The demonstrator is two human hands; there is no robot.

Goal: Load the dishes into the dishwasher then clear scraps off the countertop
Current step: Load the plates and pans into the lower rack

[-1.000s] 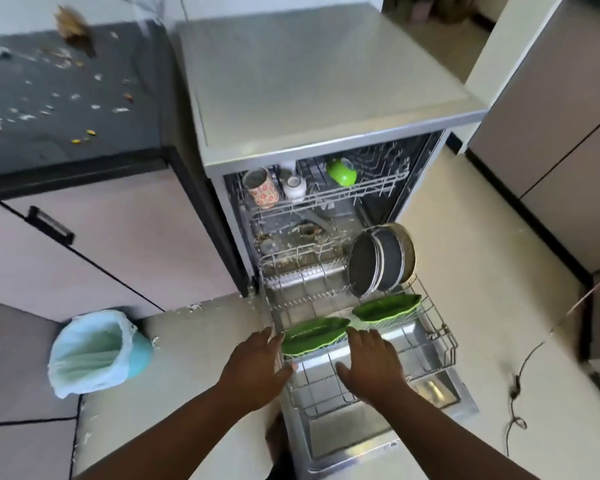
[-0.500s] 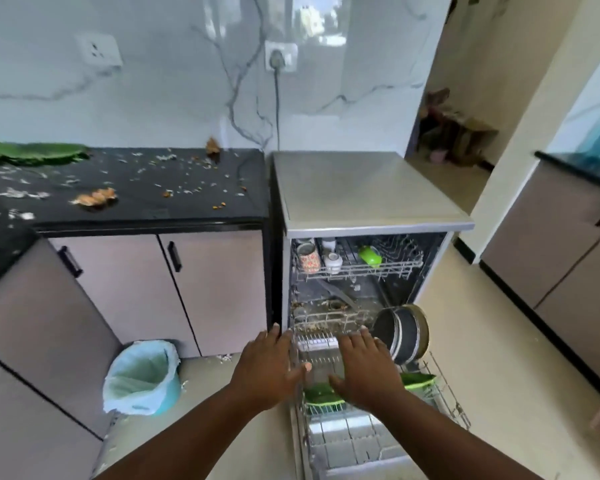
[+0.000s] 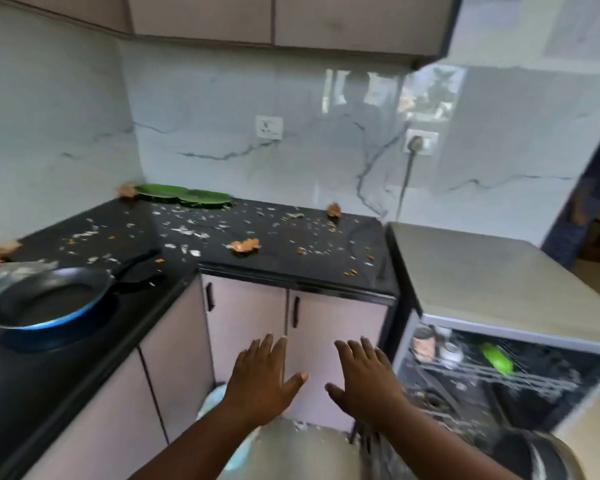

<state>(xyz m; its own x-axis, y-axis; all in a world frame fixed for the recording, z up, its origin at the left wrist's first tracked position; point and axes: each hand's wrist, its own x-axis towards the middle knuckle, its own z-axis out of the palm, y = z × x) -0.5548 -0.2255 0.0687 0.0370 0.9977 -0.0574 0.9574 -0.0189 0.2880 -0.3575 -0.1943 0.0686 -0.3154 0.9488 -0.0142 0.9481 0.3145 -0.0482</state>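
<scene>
My left hand [image 3: 262,381] and my right hand [image 3: 364,384] hover side by side with fingers spread, empty, in front of the pink cabinet doors [image 3: 250,327]. The open dishwasher [image 3: 492,375] is at the right, with mugs and a green cup [image 3: 497,359] in its upper rack. The black countertop [image 3: 291,268] is strewn with scraps [image 3: 245,244]. Two green leaf-shaped plates [image 3: 184,195] lie at its back against the wall. A dark frying pan [image 3: 52,299] with a blue rim sits on the left counter.
A pale blue lined bin [image 3: 215,403] shows on the floor behind my left wrist. Dark round plates [image 3: 530,455] stand in the lower rack at the bottom right. Wall sockets [image 3: 269,127] and a plugged cable [image 3: 418,143] are on the marble backsplash.
My view has swung up and left from the dishwasher rack to the countertop. Both hands have come off the green plate in the lower rack and now hover empty.
</scene>
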